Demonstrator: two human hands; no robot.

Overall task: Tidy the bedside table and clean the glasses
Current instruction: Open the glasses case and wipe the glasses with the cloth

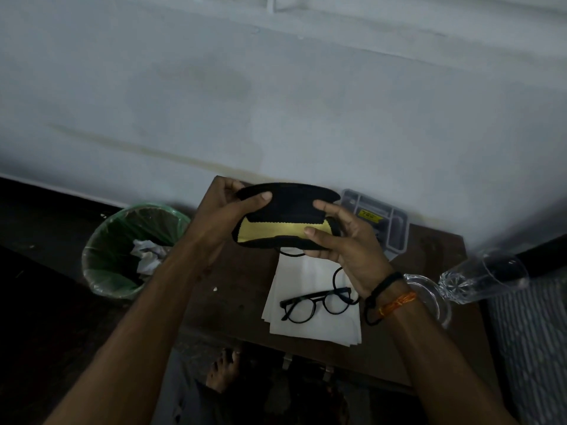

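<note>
Above the bedside table (233, 289), both hands pinch a black pouch (288, 207) — left hand (236, 216), right hand (343, 240) — yellow cloth (276, 233) peeking out. I'd hold the mouth open and slide the cloth out. The glasses (316, 302) lie below on white paper (310, 320); a tipped glass tumbler (478, 277) is near the right wrist.

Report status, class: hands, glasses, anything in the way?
Both hands, left hand and right hand, grip black pouch with yellow cloth. Glasses lie untouched on white paper. Nothing blocks them.
</note>
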